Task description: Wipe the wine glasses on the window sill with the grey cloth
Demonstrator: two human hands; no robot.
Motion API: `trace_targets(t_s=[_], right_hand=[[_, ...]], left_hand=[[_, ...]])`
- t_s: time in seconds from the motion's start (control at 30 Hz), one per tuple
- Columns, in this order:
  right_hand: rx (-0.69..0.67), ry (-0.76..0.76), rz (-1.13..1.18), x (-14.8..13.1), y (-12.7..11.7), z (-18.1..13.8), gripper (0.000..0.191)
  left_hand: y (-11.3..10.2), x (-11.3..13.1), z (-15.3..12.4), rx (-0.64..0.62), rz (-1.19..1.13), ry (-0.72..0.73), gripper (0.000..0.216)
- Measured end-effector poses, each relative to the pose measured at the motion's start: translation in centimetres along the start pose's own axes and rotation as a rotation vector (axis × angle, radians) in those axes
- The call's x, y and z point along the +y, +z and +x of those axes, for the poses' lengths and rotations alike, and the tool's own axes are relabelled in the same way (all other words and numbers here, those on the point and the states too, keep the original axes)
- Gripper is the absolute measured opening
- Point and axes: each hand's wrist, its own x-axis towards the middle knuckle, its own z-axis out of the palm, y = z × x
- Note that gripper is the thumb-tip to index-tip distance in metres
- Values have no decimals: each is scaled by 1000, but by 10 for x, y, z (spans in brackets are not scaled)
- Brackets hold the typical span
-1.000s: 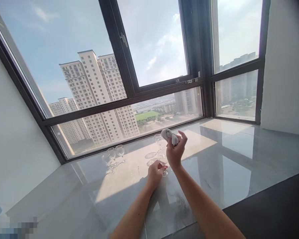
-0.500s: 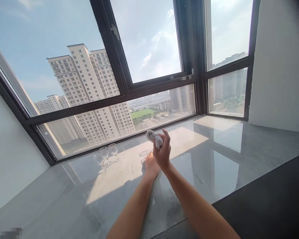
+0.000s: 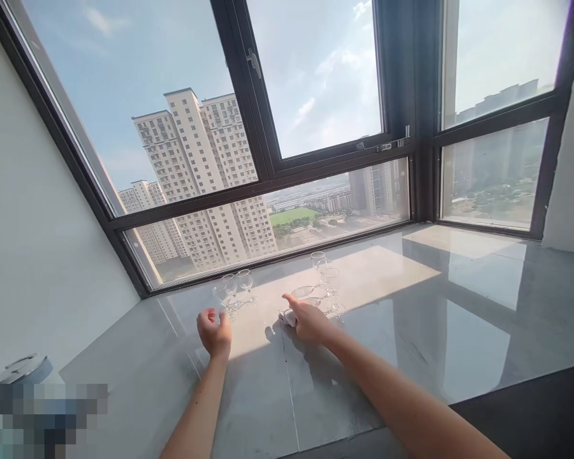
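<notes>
My right hand (image 3: 307,320) rests low on the grey stone sill (image 3: 411,319), fingers wrapped over a small white cloth (image 3: 287,317) that it presses against the surface. My left hand (image 3: 214,331) hovers just above the sill to the left, fingers curled loosely, holding nothing. Just beyond the left hand stand three clear wine glasses (image 3: 233,288). Another group of wine glasses (image 3: 326,280) stands behind the right hand, some upright and at least one lying on its side.
A large dark-framed window (image 3: 263,172) runs along the back of the sill, with a corner pane (image 3: 492,166) at right. White walls close both ends. A round grey object (image 3: 26,368) sits at the lower left. The sill's dark front edge (image 3: 530,395) is at right.
My right hand came down from chest height and set the cloth on the sill. My left hand moved left, away from the glass it was at, towards the three glasses.
</notes>
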Motion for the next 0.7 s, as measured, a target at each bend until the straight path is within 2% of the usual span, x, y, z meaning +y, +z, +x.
trace_targets(t_s=[0.07, 0.13, 0.27, 0.33, 0.43, 0.57, 0.7], right_hand=[[-95, -18, -9, 1, 1, -3, 83], [-122, -10, 39, -1, -1, -6, 87], [-95, 79, 88, -7, -4, -8, 85], [-84, 115, 52, -9, 0, -7, 78], [-92, 79, -36, -6, 9, -4, 76], [-94, 54, -103, 1, 19, 0, 83], [-45, 51, -54, 4, 21, 2, 82]], left_hand=[[7, -10, 10, 12, -30, -148, 40], [18, -15, 15, -93, -58, -237, 53], [35, -23, 17, -284, -83, -276, 64], [38, -26, 18, -346, -60, -279, 65], [38, -27, 19, -401, -12, -287, 64], [34, -24, 18, -435, 29, -243, 42], [30, -18, 14, -445, 24, -235, 26]])
